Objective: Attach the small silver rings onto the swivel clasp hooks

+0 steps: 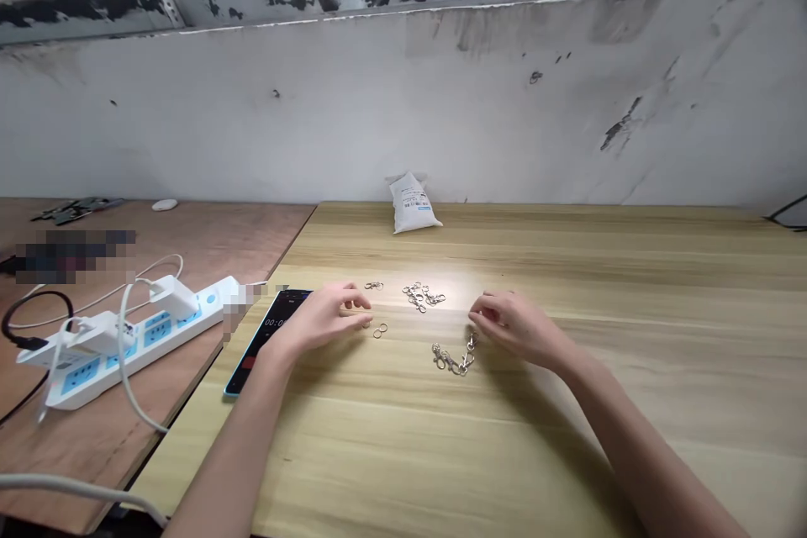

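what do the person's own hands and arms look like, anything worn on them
The left hand and right hand are bare, without gloves. Both slim forearms are uncovered as far as they show: no sleeve, watch or bracelet is visible.

Phone [272,323] partly behind left hand [323,317]

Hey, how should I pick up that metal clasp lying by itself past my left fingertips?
Probably pinch its middle from above with your left hand: the clasp lies flat and sideways, apart from the cluster, leaving both long edges free.
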`<state>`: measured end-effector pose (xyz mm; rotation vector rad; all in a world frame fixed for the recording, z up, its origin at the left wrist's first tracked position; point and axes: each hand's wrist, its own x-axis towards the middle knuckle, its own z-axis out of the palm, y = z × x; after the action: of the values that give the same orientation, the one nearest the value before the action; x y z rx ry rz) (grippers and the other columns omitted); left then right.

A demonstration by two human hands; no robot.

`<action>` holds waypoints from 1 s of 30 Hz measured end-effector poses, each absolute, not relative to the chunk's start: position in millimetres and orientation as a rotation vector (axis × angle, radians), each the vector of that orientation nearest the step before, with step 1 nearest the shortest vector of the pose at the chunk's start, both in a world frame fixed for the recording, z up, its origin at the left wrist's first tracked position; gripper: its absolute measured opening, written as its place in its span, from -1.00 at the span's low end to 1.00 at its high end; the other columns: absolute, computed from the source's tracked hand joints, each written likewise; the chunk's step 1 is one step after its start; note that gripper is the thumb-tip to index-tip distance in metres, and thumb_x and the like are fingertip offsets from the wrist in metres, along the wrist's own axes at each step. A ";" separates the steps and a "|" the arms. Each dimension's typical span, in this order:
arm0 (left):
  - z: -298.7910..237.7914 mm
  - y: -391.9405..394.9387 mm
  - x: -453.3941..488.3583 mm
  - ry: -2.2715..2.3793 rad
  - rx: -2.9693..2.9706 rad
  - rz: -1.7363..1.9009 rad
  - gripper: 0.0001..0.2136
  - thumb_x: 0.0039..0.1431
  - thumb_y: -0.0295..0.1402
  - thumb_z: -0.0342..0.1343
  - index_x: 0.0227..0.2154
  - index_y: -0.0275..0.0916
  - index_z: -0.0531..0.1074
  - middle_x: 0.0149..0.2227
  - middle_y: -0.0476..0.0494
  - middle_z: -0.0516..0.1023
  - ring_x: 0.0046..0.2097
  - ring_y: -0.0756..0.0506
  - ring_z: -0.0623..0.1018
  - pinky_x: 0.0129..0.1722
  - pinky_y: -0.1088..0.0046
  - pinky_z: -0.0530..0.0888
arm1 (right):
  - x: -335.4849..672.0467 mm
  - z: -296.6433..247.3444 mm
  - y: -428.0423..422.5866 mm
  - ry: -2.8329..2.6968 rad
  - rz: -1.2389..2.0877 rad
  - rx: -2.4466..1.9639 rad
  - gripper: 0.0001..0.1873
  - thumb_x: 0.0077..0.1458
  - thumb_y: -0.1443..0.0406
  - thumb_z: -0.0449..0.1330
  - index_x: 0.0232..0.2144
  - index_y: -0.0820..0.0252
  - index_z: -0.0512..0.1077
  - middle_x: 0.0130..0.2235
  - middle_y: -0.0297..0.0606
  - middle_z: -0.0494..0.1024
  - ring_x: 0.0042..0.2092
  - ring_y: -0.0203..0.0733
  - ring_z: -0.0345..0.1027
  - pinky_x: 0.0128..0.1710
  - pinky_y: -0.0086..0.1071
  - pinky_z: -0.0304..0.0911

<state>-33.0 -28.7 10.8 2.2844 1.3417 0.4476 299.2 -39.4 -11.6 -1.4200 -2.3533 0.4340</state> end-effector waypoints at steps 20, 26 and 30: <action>9.1 -36.7 -11.9 1.224 2.312 0.312 -0.85 0.13 -0.22 0.18 -0.33 -0.15 0.57 -0.31 -0.07 0.48 -0.27 -0.09 0.46 -0.28 0.42 0.33 | 288.6 -18.5 -46.9 -2.448 0.436 -1.562 -0.83 -0.05 0.43 0.11 -0.62 0.14 0.35 -0.54 -0.34 0.48 -0.53 -0.30 0.19 -0.52 -0.41 -0.07; 1.8 -35.7 -6.8 1.177 2.348 0.351 -0.86 0.17 -0.32 0.12 -0.37 -0.15 0.57 -0.35 -0.07 0.49 -0.29 -0.08 0.45 -0.27 0.41 0.32 | 285.1 -22.1 -45.9 -2.465 0.343 -1.536 -0.84 -0.02 0.43 0.10 -0.58 0.15 0.35 -0.49 -0.32 0.51 -0.47 -0.27 0.24 -0.48 -0.40 -0.06; 1.8 -36.0 -4.0 1.154 2.333 0.408 -0.92 0.14 -0.38 0.14 -0.43 -0.20 0.52 -0.36 -0.07 0.48 -0.29 -0.07 0.44 -0.27 0.42 0.33 | 282.1 -21.1 -48.2 -2.485 0.328 -1.493 -0.83 0.03 0.41 0.08 -0.57 0.15 0.33 -0.48 -0.32 0.50 -0.47 -0.27 0.22 -0.47 -0.41 -0.05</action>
<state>-4.0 -36.0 1.8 2.3334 1.1544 0.4078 282.1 -48.2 -21.1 -1.4927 -2.4852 0.3282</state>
